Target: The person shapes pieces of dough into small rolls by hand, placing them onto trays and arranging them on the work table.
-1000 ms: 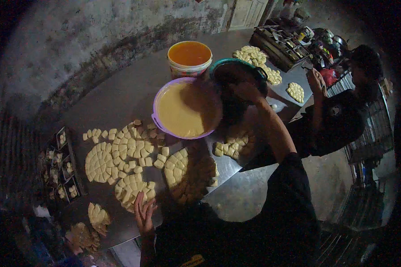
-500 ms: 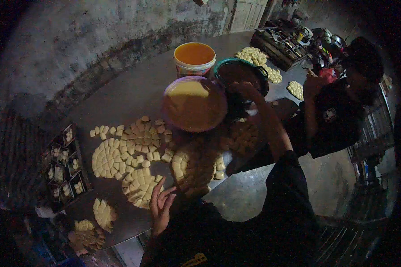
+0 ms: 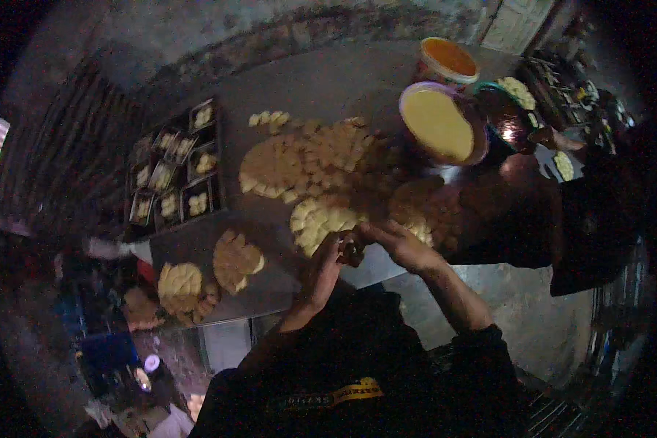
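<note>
My hands meet low over the near edge of the table. My left hand (image 3: 327,264) is curled around a small dark brown lump (image 3: 352,249); dim light hides what it is made of. My right hand (image 3: 401,244) reaches in from the right, its fingertips pinched together at the same lump. Just beyond my hands lies a round of pale dough cut into pieces (image 3: 320,221). Further rounds of cut dough (image 3: 274,168) and loose dough pieces (image 3: 269,118) spread across the table (image 3: 270,80), partly in shadow.
A divided tray (image 3: 221,164) with dough in its compartments stands left. Behind right are a basin of pale yellow contents (image 3: 436,123), a bucket of orange contents (image 3: 449,57) and a green-rimmed dark bowl (image 3: 482,89). A co-worker's hand (image 3: 558,139) is beside that bowl. Cut dough (image 3: 237,261) lies front left.
My right hand has come back from the green-rimmed bowl to my left hand. My left hand has closed from spread fingers around the dark lump. The view has swung left.
</note>
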`<action>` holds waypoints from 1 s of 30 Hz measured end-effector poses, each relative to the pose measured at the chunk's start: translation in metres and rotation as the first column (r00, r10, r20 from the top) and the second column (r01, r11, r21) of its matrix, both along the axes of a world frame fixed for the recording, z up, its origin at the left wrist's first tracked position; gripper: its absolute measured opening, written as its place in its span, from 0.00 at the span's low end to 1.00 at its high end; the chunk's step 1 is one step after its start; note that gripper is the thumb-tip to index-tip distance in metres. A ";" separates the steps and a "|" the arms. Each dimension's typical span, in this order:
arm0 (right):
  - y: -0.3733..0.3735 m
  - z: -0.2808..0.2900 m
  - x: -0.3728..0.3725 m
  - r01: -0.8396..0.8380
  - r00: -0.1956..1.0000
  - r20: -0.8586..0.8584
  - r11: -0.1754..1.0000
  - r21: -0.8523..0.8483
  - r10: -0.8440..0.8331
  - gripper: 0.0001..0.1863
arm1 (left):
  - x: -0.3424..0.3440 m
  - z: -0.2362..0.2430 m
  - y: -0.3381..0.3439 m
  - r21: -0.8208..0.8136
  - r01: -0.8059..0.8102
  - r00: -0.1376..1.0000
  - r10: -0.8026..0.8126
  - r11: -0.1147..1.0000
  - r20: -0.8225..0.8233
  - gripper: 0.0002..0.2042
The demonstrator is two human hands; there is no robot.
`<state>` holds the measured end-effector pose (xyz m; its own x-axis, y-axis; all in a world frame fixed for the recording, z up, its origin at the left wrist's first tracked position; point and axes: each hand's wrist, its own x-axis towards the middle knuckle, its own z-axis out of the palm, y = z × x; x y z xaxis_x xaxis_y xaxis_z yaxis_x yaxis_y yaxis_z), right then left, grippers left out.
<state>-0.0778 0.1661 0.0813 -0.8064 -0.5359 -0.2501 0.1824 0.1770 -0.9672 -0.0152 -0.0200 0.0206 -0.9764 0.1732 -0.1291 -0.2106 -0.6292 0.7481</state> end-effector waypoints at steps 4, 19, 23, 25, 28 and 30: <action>-0.042 -0.051 0.027 0.141 0.985 0.131 0.960 -0.242 -0.112 0.19 | 0.025 -0.024 -0.041 -0.149 -0.108 0.988 0.123 0.983 0.091 0.18; -0.115 -0.004 0.094 0.117 0.893 -0.450 0.955 0.272 0.019 0.20 | 0.065 -0.026 -0.110 -0.013 -0.140 0.982 0.141 0.990 0.126 0.11; -0.106 0.014 0.105 0.022 0.801 -0.586 0.972 0.235 0.123 0.17 | 0.062 -0.018 -0.126 0.337 0.098 0.893 -0.232 0.937 0.386 0.12; -0.105 0.016 0.111 0.056 0.832 -0.549 0.974 0.221 0.077 0.15 | 0.061 -0.012 -0.123 0.259 0.159 0.896 -0.249 0.953 0.367 0.12; -0.096 0.016 0.113 0.157 0.930 -0.360 0.961 0.229 -0.066 0.11 | 0.062 0.008 -0.109 -0.274 -0.070 0.996 0.054 0.959 -0.065 0.09; -0.089 0.015 0.103 0.170 0.945 -0.311 0.963 0.211 -0.099 0.09 | 0.057 0.033 -0.105 -0.500 -0.051 0.961 -0.093 0.865 -0.259 0.07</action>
<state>0.0250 0.0768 0.0961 -0.9230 -0.3732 -0.0939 -0.0672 0.3964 -0.9156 0.0413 -0.1251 0.0539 -0.9825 0.1765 0.0593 0.0317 -0.1554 0.9873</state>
